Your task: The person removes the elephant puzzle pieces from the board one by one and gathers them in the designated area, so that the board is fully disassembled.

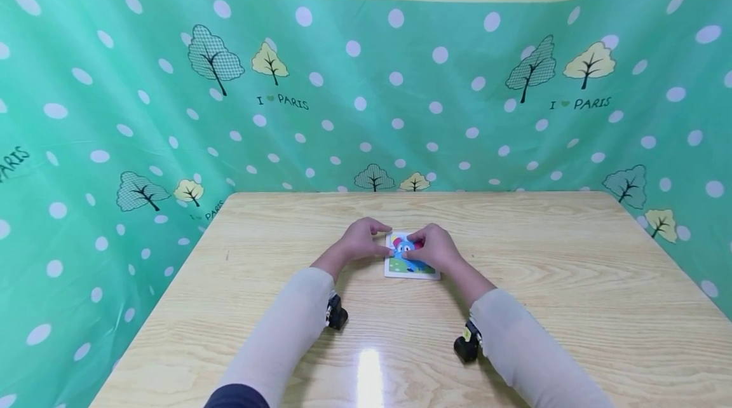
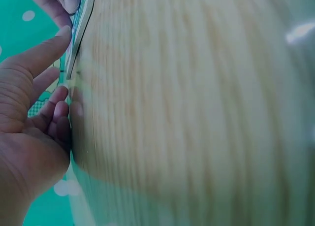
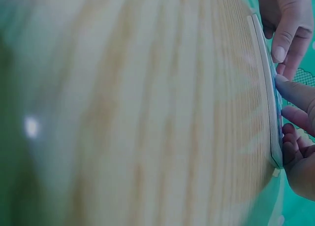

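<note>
On the wooden table lies a small picture board (image 1: 415, 273) with a pale rim and a blue cartoon animal on it. My left hand (image 1: 360, 240) is at its left side, thumb touching the left edge and forefinger near the top left corner. From the right, my right hand (image 1: 438, 249) reaches over the picture, thumb and forefinger tips down on it, a little apart. Whether a loose piece sits between those fingertips cannot be made out. Both wrist views show the board (image 3: 264, 63) edge-on and flat, its picture hidden.
The wood-grain table (image 1: 549, 268) extends around the board on every side. A green dotted curtain (image 1: 337, 90) hangs behind the table's far edge. Small black devices (image 1: 337, 314) are strapped at both wrists. A bright light reflection shows on the tabletop near the front.
</note>
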`<state>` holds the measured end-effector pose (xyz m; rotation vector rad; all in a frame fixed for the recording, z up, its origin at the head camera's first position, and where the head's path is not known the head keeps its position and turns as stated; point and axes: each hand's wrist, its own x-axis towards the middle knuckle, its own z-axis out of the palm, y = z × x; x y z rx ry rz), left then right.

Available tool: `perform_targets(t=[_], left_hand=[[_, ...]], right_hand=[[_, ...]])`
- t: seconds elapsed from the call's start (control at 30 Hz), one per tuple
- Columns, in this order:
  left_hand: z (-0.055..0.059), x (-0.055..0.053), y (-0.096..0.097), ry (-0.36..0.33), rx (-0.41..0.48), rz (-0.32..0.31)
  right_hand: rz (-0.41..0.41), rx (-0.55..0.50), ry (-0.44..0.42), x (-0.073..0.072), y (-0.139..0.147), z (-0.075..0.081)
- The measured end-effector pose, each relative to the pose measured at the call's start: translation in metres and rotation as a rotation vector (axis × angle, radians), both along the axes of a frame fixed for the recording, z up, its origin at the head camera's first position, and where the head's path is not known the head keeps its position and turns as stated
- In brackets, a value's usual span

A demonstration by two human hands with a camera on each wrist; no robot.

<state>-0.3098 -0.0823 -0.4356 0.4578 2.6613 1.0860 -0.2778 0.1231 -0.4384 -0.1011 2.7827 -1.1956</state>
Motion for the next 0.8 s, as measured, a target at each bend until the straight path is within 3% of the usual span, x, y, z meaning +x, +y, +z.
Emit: perform_targets(t=[0.8], left_hand=[[-0.0048, -0.0026, 0.0032, -0.007, 0.022, 0.016]], right_hand=[[0.007, 0.001, 0.003, 0.0004, 0.0003, -0.0012]])
